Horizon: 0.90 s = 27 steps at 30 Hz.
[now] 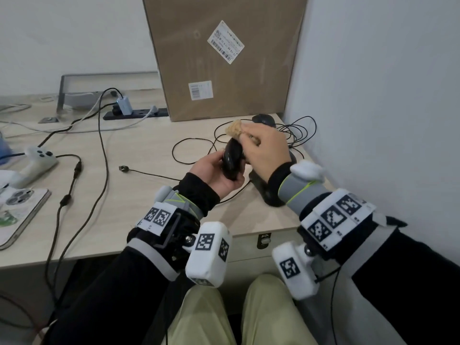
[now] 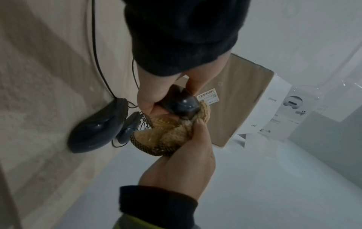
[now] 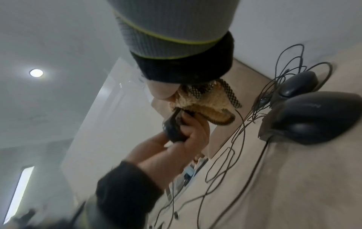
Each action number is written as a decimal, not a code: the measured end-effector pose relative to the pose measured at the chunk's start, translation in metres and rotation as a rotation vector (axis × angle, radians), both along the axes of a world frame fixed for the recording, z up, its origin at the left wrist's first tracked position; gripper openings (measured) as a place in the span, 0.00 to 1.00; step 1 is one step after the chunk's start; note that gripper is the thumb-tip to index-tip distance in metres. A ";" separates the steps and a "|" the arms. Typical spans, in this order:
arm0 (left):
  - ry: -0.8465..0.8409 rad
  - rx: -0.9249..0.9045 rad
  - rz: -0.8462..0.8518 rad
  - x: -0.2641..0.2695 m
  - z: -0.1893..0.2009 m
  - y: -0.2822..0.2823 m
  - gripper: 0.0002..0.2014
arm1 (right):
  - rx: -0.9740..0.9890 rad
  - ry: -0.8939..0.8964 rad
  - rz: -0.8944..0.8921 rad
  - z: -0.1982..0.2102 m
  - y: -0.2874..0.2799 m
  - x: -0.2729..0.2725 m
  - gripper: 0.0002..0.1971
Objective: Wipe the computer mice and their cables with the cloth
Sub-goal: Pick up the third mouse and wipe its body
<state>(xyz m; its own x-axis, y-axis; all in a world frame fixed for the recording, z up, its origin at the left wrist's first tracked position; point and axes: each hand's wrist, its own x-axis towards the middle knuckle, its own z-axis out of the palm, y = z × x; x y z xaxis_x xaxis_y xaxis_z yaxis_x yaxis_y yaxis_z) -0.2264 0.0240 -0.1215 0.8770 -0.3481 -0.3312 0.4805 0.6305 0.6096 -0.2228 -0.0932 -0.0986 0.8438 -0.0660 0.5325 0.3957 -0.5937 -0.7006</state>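
Note:
My left hand [image 1: 211, 170] grips a black mouse [image 1: 232, 159] held above the desk, turned on edge. My right hand [image 1: 267, 150] holds a bunched tan cloth [image 1: 235, 126] and presses it against the top end of that mouse. In the left wrist view the cloth [image 2: 168, 136] wraps the front of the mouse [image 2: 180, 103]. A larger black mouse [image 1: 270, 192] lies on the desk, partly hidden under my right wrist. A third mouse [image 1: 263, 119] sits farther back. Their black cables [image 1: 300, 131] lie tangled by the wall, and a cable ending in a USB plug [image 1: 123, 168] trails left.
A tall cardboard box [image 1: 224, 58] stands at the back of the desk [image 1: 139, 195]. A wall [image 1: 373, 95] borders the right edge. To the left are a power strip [image 1: 135, 113], a white controller [image 1: 37, 160], a phone [image 1: 22, 210] and more cables.

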 end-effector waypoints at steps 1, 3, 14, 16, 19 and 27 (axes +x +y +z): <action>0.003 0.007 -0.003 -0.001 -0.001 0.002 0.08 | -0.006 0.057 -0.019 0.004 -0.004 0.005 0.13; -0.006 0.017 0.024 -0.002 0.000 0.004 0.05 | -0.010 0.146 -0.059 0.008 -0.014 0.013 0.12; -0.044 -0.058 0.060 -0.002 0.007 0.001 0.13 | -0.074 0.074 0.067 0.001 -0.004 -0.002 0.14; -0.023 -0.052 0.080 0.003 0.007 0.001 0.16 | -0.113 0.028 0.095 -0.006 -0.002 -0.009 0.14; -0.016 -0.068 0.074 0.006 0.006 0.000 0.20 | -0.290 -0.100 0.190 -0.022 0.005 -0.024 0.14; -0.051 0.052 0.022 0.003 0.001 -0.005 0.14 | -0.275 -0.208 0.125 -0.019 0.001 -0.005 0.14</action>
<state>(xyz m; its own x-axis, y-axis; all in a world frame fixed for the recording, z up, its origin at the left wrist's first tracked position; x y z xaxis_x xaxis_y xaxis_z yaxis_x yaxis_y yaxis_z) -0.2238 0.0189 -0.1207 0.9005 -0.3119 -0.3030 0.4343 0.6073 0.6653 -0.2283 -0.0921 -0.1179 0.7080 0.1998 0.6774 0.5942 -0.6869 -0.4184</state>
